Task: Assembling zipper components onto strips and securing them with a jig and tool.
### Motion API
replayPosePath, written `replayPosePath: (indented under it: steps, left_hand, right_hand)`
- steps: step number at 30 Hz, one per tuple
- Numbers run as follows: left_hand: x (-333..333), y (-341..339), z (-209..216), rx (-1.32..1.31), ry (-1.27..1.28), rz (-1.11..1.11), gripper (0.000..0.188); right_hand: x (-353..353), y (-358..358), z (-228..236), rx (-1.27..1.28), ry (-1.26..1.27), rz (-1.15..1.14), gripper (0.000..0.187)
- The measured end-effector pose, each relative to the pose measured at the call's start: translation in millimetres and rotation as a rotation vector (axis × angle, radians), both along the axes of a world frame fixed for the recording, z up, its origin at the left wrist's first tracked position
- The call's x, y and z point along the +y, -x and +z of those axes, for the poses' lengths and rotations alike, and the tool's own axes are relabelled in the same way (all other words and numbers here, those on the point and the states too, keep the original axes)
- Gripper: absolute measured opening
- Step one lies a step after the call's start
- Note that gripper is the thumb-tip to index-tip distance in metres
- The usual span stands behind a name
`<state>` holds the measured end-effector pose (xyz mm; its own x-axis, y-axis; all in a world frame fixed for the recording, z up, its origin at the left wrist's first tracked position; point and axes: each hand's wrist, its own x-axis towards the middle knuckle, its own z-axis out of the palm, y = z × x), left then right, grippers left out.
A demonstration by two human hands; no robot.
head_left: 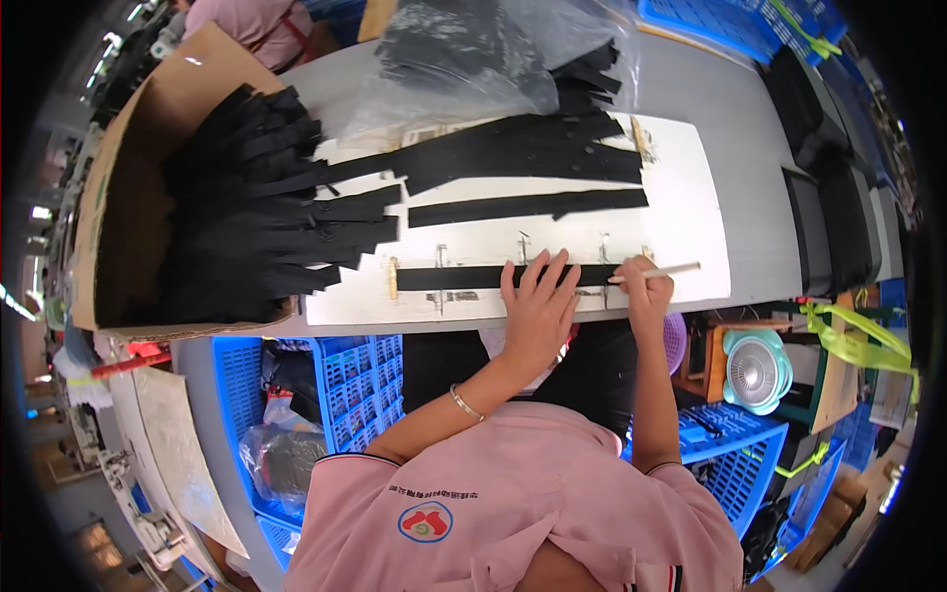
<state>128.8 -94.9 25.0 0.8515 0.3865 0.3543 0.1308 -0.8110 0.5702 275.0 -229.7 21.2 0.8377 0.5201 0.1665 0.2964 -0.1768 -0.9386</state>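
Note:
A black fabric strip [464, 278] lies flat across the near part of a white board [691, 227], its left end beside a yellowish taped mark. My left hand [539, 301] rests on the strip with fingers spread, pressing it to the board. At the strip's right end, my right hand [643, 286] grips a pale, slim marking pencil [681, 268], its tip close to the strip. Dark marks show on the board above and below the strip. Farther off on the board lie a single black strip [523, 206] and a fanned pile of black strips [523, 150].
On the left stands a cardboard box [138, 197] heaped with black strips [256, 217] that spill onto the board. A clear plastic bag [464, 59] of black pieces lies at the back. Blue crates [360, 380] and a small turquoise fan [758, 371] stand below the table. Another person sits opposite.

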Motion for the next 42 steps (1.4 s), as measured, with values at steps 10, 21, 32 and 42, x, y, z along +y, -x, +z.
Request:
replayPosePath:
  steps: [10,21,32,42]
  left_hand:
    - [75.2,-56.0,-0.7,0.030,-0.038,-0.062,0.047]
    - [175.8,81.0,-12.6,0.051,-0.179,0.309,0.055]
    - [251.0,103.7,-19.8,-0.101,-0.279,0.344,0.022]
    - [188.5,68.3,14.8,-0.169,-0.051,0.186,0.025]
  right_hand:
    - [12.6,7.7,0.3,0.108,-0.199,-0.258,0.027]
    - [13.4,2.3,-5.3,-0.015,-0.159,-0.163,0.020]
    - [13.0,-0.8,-13.6,-0.153,-0.069,-0.166,0.021]
    - [15.3,-10.8,-30.1,-0.187,-0.107,-0.154,0.021]
